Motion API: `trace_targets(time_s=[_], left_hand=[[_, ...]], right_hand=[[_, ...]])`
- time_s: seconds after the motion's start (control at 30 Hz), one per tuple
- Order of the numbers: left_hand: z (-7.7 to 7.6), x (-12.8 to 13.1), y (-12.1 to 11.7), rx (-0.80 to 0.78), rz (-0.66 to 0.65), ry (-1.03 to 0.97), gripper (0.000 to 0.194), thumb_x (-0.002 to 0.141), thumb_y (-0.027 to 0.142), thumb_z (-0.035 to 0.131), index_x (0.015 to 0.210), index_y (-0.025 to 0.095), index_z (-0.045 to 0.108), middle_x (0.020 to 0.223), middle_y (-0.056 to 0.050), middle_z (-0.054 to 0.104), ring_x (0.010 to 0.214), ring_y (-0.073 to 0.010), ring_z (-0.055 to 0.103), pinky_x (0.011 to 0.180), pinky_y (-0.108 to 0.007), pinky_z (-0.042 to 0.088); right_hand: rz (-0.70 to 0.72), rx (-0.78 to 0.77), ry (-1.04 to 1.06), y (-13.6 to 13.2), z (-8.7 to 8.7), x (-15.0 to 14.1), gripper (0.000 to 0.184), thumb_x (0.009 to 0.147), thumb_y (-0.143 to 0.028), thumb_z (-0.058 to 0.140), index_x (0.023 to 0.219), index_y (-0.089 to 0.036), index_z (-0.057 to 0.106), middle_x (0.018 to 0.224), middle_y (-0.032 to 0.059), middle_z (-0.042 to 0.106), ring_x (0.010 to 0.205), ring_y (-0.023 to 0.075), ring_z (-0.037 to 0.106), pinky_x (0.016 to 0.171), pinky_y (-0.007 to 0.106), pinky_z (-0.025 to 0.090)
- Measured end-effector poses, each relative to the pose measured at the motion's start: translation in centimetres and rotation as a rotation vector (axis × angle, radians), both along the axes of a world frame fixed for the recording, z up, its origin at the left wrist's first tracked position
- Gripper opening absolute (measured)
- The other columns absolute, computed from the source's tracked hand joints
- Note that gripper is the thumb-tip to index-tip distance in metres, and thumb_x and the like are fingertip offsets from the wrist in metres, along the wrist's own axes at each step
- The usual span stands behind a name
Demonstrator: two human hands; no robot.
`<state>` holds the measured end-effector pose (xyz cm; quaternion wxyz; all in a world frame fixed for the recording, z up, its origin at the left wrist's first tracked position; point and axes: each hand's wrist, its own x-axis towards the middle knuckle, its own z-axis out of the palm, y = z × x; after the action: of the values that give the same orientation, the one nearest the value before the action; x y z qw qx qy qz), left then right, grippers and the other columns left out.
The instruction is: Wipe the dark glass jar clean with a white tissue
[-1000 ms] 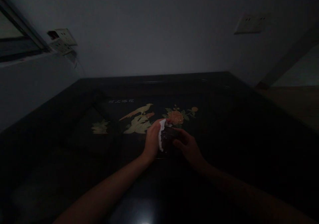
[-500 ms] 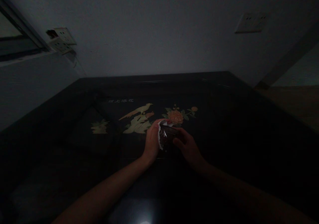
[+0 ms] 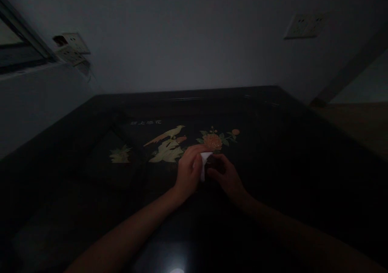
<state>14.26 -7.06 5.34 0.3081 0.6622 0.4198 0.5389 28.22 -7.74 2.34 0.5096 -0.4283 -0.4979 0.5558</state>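
Observation:
My left hand [image 3: 189, 170] is closed around a crumpled white tissue [image 3: 205, 158], which sticks out past the thumb toward the other hand. On the right side, the curled fingers of my right hand [image 3: 226, 176] pinch a small dark, glossy thing [image 3: 211, 166] that looks see-through, like a piece of glassware. Most of it is hidden by the tissue and fingers in the dim light. Both hands are close together over the black tabletop [image 3: 212, 212], just in front of an orange flower picture [image 3: 212, 141].
A bird-and-rock picture [image 3: 166, 149] and pale lettering decorate the table. Behind it rises a grey wall [image 3: 188, 38] with a socket plate [image 3: 304, 25] on the right and more sockets [image 3: 74, 48] on the left. A window frame [image 3: 27, 34] is at the upper left.
My left thumb and fingers have closed over the tissue, which now covers much of the glossy thing. That thing showed more openly between my hands before. My right hand has barely moved.

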Motion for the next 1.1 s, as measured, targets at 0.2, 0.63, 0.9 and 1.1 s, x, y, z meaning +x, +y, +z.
trace_targets(time_s=[0.2, 0.63, 0.9, 1.1], left_hand=[[0.2, 0.6, 0.3, -0.41, 0.022, -0.387, 0.031, 0.082, 0.04, 0.048, 0.08, 0.016, 0.068, 0.085, -0.007, 0.07, 0.083, -0.0225, 0.062, 0.077, -0.032, 0.047], [0.0, 1.0, 1.7, -0.867, -0.17, -1.022, 0.032, 0.081, 0.025, 0.038, 0.086, 0.013, 0.067, 0.079, -0.008, 0.072, 0.084, -0.021, 0.068, 0.079, -0.033, 0.053], [-0.1, 1.1, 1.3, -0.841, -0.052, -0.996, 0.026, 0.084, 0.028, 0.046, 0.09, 0.013, 0.066, 0.078, -0.006, 0.071, 0.079, -0.0194, 0.068, 0.074, -0.03, 0.053], [-0.1, 1.2, 0.9, -0.718, 0.069, -0.87, 0.027, 0.083, 0.035, 0.056, 0.098, 0.014, 0.064, 0.083, -0.003, 0.071, 0.081, -0.0174, 0.067, 0.075, -0.027, 0.051]], right_hand=[[0.044, -0.014, 0.0, -0.2, 0.2, 0.4, 0.045, 0.064, -0.05, 0.076, 0.095, -0.023, 0.058, 0.093, 0.0032, 0.069, 0.093, 0.0246, 0.065, 0.082, 0.037, 0.051], [0.048, 0.136, -0.144, -0.1, 0.3, 0.2, 0.055, 0.075, -0.057, 0.065, 0.119, -0.025, 0.059, 0.12, 0.009, 0.061, 0.115, 0.0282, 0.056, 0.096, 0.043, 0.045], [-0.107, 0.006, -0.03, 0.5, -0.1, 0.0, 0.047, 0.07, -0.053, 0.071, 0.104, -0.021, 0.062, 0.104, 0.0072, 0.067, 0.098, 0.0244, 0.064, 0.086, 0.04, 0.051], [-0.091, -0.046, 0.003, 0.4, -0.3, -0.1, 0.043, 0.075, -0.057, 0.064, 0.093, -0.018, 0.064, 0.096, 0.0076, 0.07, 0.092, 0.0242, 0.066, 0.085, 0.04, 0.051]])
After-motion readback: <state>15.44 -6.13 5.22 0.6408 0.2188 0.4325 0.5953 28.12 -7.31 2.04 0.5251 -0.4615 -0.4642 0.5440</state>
